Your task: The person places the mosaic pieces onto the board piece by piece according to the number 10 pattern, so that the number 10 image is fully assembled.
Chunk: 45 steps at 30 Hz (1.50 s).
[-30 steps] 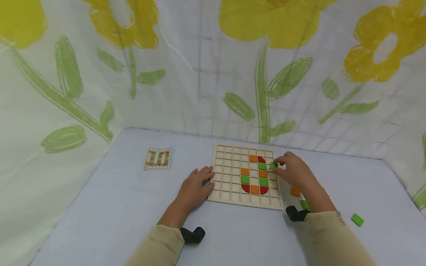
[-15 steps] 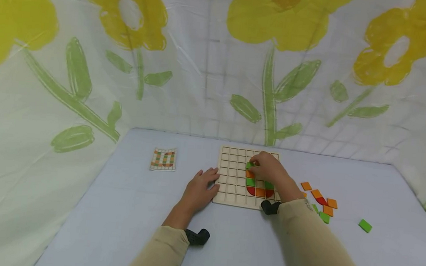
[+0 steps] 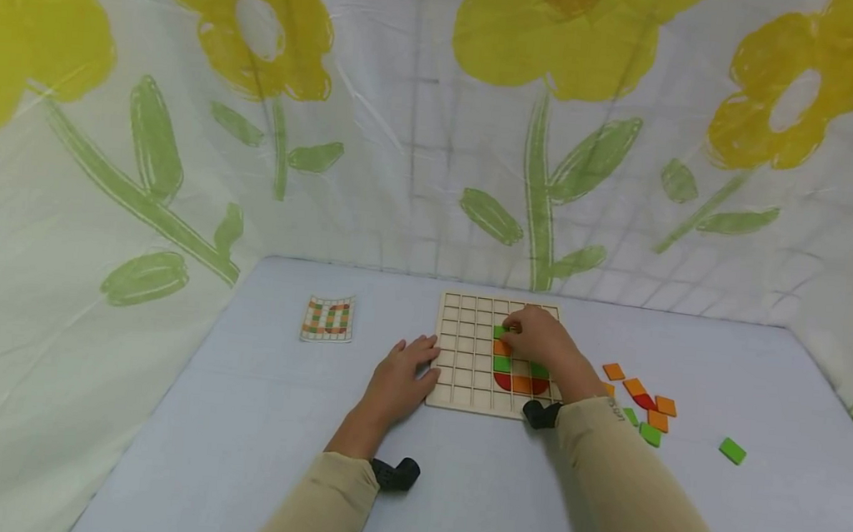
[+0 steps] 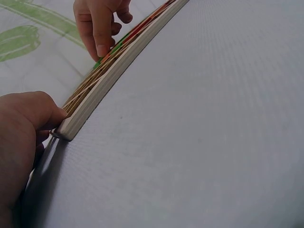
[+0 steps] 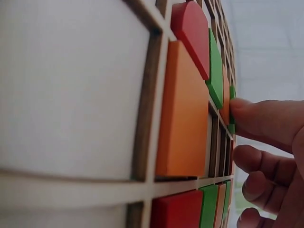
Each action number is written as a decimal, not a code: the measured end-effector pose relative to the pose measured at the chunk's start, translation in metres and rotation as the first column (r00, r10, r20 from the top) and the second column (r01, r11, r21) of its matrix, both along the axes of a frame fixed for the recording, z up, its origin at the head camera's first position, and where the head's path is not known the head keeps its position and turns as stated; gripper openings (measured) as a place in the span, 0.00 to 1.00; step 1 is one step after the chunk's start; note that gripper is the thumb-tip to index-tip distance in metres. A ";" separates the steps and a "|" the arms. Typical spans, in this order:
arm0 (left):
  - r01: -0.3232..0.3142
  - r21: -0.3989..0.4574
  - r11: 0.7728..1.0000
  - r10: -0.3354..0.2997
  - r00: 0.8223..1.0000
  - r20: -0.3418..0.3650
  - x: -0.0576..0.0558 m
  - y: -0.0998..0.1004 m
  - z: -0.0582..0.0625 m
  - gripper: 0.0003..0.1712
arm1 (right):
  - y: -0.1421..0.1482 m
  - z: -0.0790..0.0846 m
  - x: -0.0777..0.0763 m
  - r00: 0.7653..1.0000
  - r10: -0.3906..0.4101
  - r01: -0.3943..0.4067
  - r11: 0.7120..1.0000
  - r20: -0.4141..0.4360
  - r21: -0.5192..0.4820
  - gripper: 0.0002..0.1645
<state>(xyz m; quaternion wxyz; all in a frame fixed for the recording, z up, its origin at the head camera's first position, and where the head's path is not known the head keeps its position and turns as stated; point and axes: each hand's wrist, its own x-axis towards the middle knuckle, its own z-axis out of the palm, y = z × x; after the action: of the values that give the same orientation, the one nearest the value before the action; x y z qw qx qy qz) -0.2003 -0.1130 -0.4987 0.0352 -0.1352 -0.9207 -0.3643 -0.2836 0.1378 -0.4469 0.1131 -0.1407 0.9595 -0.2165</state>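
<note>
My left hand lies at the left edge of a wooden grid board, its thumb touching the frame near the corner in the left wrist view. Over the board's right half, my right hand presses a fingertip on a green tile in a grid cell; the other fingers bend beneath the palm in the right wrist view. Below that tile sit an orange tile, a green tile and a red rounded tile. An orange tile stands out close up. The right hand hides part of the pattern.
A pattern card lies left of the board. Loose orange tiles, green tiles and a red tile are scattered to the right. One green tile lies farther out. A flowered curtain hangs behind the table.
My right hand has carried a green tile left across the board into a cell above the orange tile, then shifted slightly right off it. My left hand stays at the board's edge.
</note>
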 end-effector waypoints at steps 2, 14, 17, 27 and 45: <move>0.002 0.000 1.000 -0.002 1.000 0.000 0.001 0.001 0.000 0.23 | 0.001 0.000 0.001 1.000 -0.004 0.004 1.000 0.010 -0.004 0.18; 0.019 -0.003 1.000 -0.019 1.000 -0.005 0.002 0.005 -0.002 0.24 | 0.021 0.008 0.007 0.999 -0.029 0.029 1.000 0.022 0.003 0.23; 0.018 -0.007 1.000 -0.018 1.000 -0.018 0.001 0.005 -0.003 0.24 | 0.037 0.014 0.007 0.998 -0.058 0.057 0.998 0.019 0.013 0.23; 0.016 -0.030 0.999 -0.017 1.000 -0.019 -0.001 0.001 -0.003 0.24 | 0.113 0.024 0.014 0.988 -0.125 0.118 0.990 0.088 0.074 0.27; 0.001 -0.007 1.000 -0.001 0.999 -0.048 0.000 0.001 0.001 0.24 | 0.202 0.024 0.065 0.966 -0.198 0.173 0.972 0.165 0.156 0.34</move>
<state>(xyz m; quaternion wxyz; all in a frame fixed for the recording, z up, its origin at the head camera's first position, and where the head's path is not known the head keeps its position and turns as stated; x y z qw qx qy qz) -0.2002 -0.1124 -0.4980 0.0569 -0.1445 -0.9209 -0.3575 -0.2188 0.3399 -0.4225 0.1880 -0.0218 0.9672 -0.1697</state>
